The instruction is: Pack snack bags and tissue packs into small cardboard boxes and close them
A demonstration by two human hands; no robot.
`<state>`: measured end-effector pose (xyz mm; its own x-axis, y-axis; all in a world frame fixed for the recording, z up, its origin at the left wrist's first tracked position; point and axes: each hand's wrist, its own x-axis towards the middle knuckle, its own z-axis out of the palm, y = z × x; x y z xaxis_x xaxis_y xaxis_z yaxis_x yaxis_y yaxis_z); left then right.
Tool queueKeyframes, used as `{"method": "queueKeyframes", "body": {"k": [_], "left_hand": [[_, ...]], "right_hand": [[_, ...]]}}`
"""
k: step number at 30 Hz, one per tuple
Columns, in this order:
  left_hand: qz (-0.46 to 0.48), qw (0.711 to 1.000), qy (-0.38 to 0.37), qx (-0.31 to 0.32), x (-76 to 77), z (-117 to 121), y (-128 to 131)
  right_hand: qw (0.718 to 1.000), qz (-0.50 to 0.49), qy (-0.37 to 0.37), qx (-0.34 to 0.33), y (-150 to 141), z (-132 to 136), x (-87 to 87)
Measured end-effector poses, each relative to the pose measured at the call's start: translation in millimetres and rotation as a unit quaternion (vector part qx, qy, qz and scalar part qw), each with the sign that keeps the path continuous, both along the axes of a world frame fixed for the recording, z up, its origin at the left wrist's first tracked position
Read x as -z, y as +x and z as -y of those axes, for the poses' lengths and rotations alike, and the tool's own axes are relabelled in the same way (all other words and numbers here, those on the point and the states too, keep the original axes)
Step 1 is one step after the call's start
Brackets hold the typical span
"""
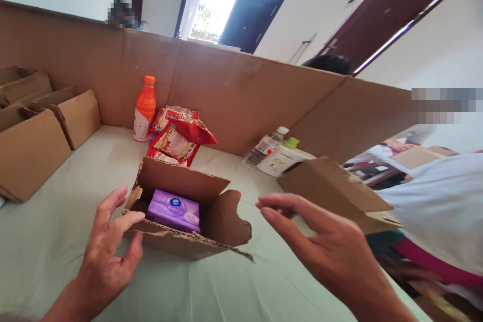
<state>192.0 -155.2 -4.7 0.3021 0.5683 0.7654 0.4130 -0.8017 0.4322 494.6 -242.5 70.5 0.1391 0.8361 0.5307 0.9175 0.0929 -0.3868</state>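
Note:
A small open cardboard box (pixel 217 221) stands on the pale green table cover (pixel 49 241), with a purple tissue pack (pixel 174 210) lying inside it. My left hand (pixel 107 256) is open, fingers apart, its fingertips at the box's near left flap. To the right of the box, my right hand (pixel 324 246) hovers with fingers stretched out and holds nothing. Neither hand grips the box.
Behind the box lie red snack packets (pixel 177 136) and an orange drink bottle (pixel 144 109). A clear water bottle (pixel 264 147) and a white bottle (pixel 283 158) lie at the right. Empty cardboard boxes (pixel 33 131) sit left, another (pixel 335 191) right. A cardboard wall (pixel 234 90) rings the table.

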Motion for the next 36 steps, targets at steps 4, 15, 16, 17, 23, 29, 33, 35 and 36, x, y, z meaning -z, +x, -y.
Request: {"method": "queueKeyframes", "body": {"k": [4, 15, 16, 17, 23, 29, 33, 35, 36], "left_hand": [[0.007, 1.0, -0.011, 0.025, -0.9, -3, 5], [-0.044, 0.998, -0.022, -0.03, -12.2, -11, 16], [-0.049, 0.998, -0.02, -0.038, -11.3, -13, 17], [-0.055, 0.997, -0.017, -0.045, -10.3, -14, 19], [-0.08, 0.992, 0.007, -0.095, -3.8, -21, 24], [-0.089, 0.993, 0.0, -0.08, 0.0, -25, 23], [-0.06, 0.995, 0.001, -0.079, 0.9, -25, 25], [-0.047, 0.995, -0.001, -0.084, 1.3, -23, 25], [-0.043, 0.995, -0.004, -0.085, 1.5, -22, 24]], "right_hand": [[0.999, -0.03, -0.027, -0.006, 12, 18, 32.3], [0.979, 0.022, -0.066, -0.192, 3, -13, 37.2], [0.985, 0.009, -0.04, -0.165, 6, -15, 37.6], [0.991, -0.003, -0.008, -0.135, 7, -18, 37.6], [0.993, 0.014, 0.012, -0.115, 3, -41, 34.1], [0.978, 0.068, -0.051, -0.189, -9, -28, 48.4], [0.98, 0.079, -0.05, -0.175, -10, -25, 59.5], [0.985, 0.064, -0.03, -0.157, -7, -26, 61.0], [0.987, 0.05, -0.019, -0.15, -5, -26, 60.2]]}}
